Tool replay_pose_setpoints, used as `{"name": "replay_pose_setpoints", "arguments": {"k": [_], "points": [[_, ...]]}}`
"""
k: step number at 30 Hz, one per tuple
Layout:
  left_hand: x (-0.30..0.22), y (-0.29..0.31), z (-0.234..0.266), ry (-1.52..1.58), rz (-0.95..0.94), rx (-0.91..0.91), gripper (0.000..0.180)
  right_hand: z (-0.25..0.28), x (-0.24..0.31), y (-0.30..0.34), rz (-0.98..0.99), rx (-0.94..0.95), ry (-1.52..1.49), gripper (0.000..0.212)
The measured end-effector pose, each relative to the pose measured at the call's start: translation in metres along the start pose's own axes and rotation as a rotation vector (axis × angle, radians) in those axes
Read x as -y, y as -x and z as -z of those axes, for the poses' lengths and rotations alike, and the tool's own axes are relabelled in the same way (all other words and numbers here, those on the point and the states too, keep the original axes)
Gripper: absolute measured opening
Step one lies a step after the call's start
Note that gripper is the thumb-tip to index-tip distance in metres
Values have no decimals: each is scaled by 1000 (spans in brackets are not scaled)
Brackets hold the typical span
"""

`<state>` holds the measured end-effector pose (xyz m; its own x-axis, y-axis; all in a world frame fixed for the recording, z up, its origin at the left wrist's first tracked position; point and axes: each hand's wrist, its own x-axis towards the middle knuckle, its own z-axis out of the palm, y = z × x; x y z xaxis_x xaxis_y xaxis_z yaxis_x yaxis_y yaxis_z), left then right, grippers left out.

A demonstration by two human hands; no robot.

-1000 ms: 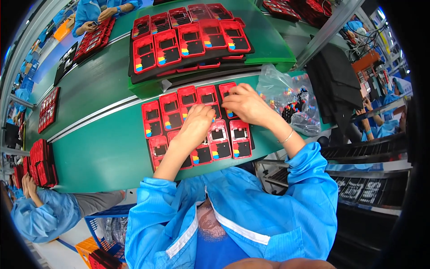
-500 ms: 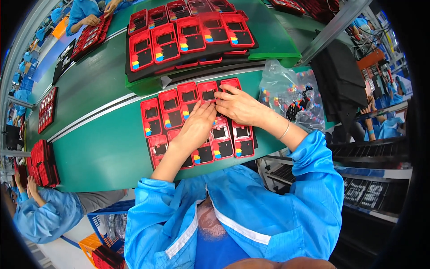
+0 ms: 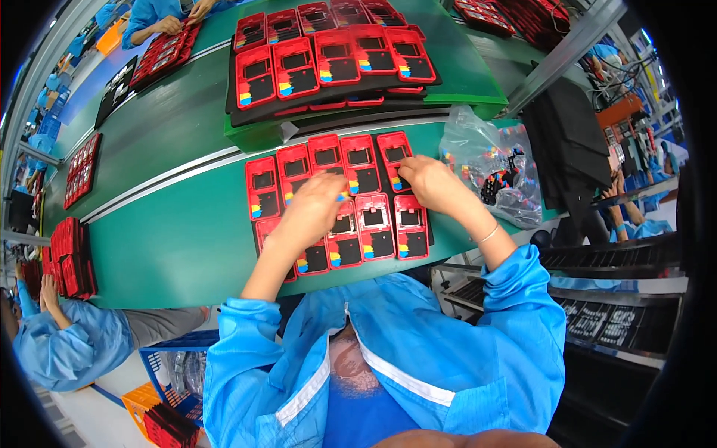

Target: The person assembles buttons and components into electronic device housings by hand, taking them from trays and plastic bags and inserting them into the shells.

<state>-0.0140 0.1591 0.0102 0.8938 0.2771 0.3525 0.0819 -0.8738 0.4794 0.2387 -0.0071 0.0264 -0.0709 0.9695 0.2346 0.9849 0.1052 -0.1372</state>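
Two rows of red rectangular plastic casings lie on a black board (image 3: pixel 429 233). Each has a square window and a dark panel; many show yellow, blue and red patches. My right hand (image 3: pixel 441 185) has its fingers bent on the right edge of the upper row's end casing (image 3: pixel 392 149), which sits slightly apart from its neighbour (image 3: pixel 361 158). My left hand (image 3: pixel 315 207) hovers over the middle casings with fingers curled together. A small yellow and blue spot shows at its fingertips; whether it is a held piece is unclear. My left hand and forearm hide several casings.
A clear bag (image 3: pixel 493 168) of small coloured and black parts lies right of the casings. Beyond the metal rail, more casings fill stacked black trays (image 3: pixel 328 95). A red stack (image 3: pixel 71 257) stands at the left. Co-workers' hands (image 3: pixel 170 26) show at upper left.
My hands have moved apart: the left drew back left, the right went right to the end casing's edge. More of the upper casings shows between them. The whole view has shifted slightly.
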Motion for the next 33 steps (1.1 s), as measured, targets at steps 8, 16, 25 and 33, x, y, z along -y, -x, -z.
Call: {"name": "replay_pose_setpoints", "arguments": {"k": [8,16,25,33], "points": [[17,39,40,-36,167,-58,33,-1,41,-55,196,-138,-202,26],[33,51,34,-233,96,122,37,-38,46,-90,363,-5,-105,10],[27,45,15,-162,127,71,43,-44,57,-88,422,12,63,15],[31,57,6,-110,147,-62,37,-48,66,-82,383,-15,32,15]]}}
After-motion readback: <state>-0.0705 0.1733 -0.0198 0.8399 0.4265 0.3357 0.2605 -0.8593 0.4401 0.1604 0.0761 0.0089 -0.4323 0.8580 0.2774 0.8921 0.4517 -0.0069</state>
